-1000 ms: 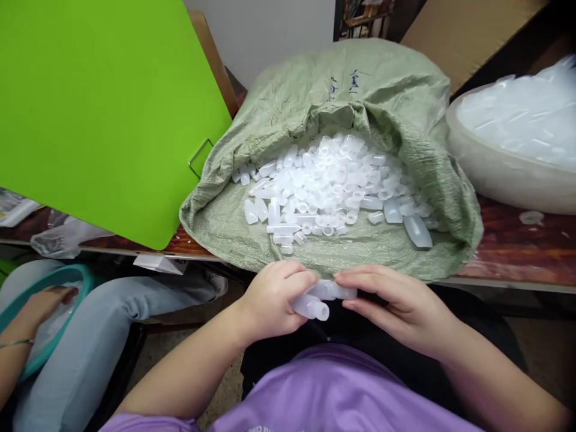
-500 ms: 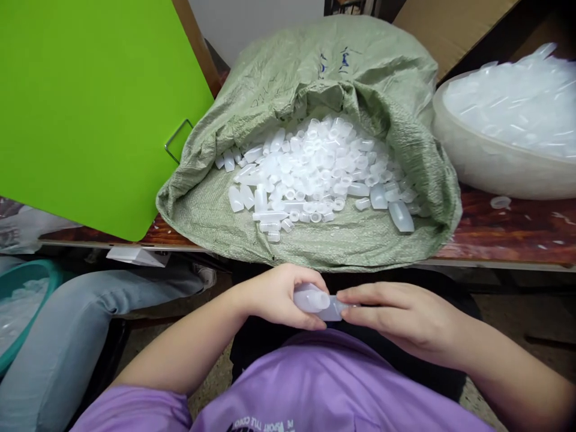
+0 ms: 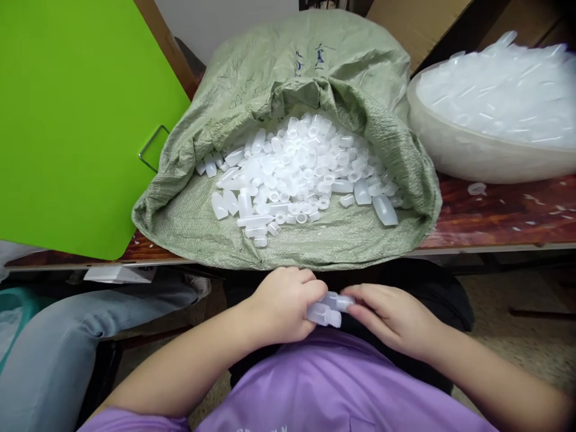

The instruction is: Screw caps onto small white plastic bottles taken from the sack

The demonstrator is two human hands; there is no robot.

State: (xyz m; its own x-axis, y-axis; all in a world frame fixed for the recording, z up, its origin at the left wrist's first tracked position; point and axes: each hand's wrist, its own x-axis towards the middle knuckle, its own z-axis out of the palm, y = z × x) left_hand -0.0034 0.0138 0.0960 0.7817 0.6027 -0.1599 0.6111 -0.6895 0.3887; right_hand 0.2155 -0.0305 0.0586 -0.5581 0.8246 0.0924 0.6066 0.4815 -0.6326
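My left hand (image 3: 283, 306) is curled round small translucent plastic bottles (image 3: 324, 314) in front of my lap. My right hand (image 3: 391, 317) meets it from the right, its fingertips pinching the end of another small plastic piece (image 3: 341, 301) held between both hands. Just beyond my hands lies an open green woven sack (image 3: 360, 78) on the table edge, filled with several loose white plastic bottles and caps (image 3: 297, 174).
A white basin (image 3: 472, 153) heaped with translucent plastic pieces stands at the right on the wooden table (image 3: 504, 216). A green board (image 3: 76, 120) leans at the left. Another person's leg in light jeans (image 3: 67, 342) is at the lower left, beside a teal bowl (image 3: 18, 300).
My hands stay together in front of my lap, the bottles turning slightly in my left hand. The view has shifted, so sack and basin sit further left. The neighbour's hand has left the view.
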